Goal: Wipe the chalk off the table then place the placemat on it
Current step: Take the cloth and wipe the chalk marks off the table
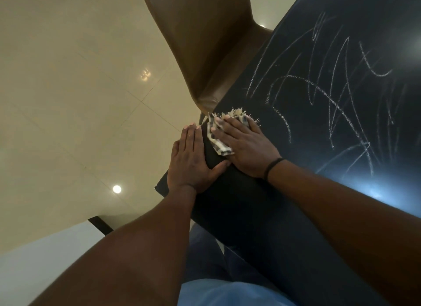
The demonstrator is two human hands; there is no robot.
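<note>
I am at the wiping step, and it looks barely begun: my right hand [245, 146] lies flat with its fingers straight, pressing a striped, fringed cloth [224, 132] onto the dark worktop [250, 203] near its edge. That grip is not clamped on the cloth; the fingers are spread over it and hold it down by pressure alone. My left hand [190, 160] lies just beside it, also flat and straight-fingered, resting along the worktop edge with the thumb reaching toward the right hand; it holds nothing. The chalk marks [330, 89] sprawl ahead and to the right of my right hand, well beyond the cloth, and look untouched. Whether this cloth is a rag or the placemat itself, I cannot tell; no other mat shows. A brown chair [205, 43] stands just past my fingertips, tucked against the worktop edge, with pale floor tiles [79, 89] to the left of both hands. The next move, as I judge it, calls for sliding the cloth forward and rightward under steady downward pressure, in broad overlapping strokes across the scribbles, while the left hand braces at the edge.
</note>
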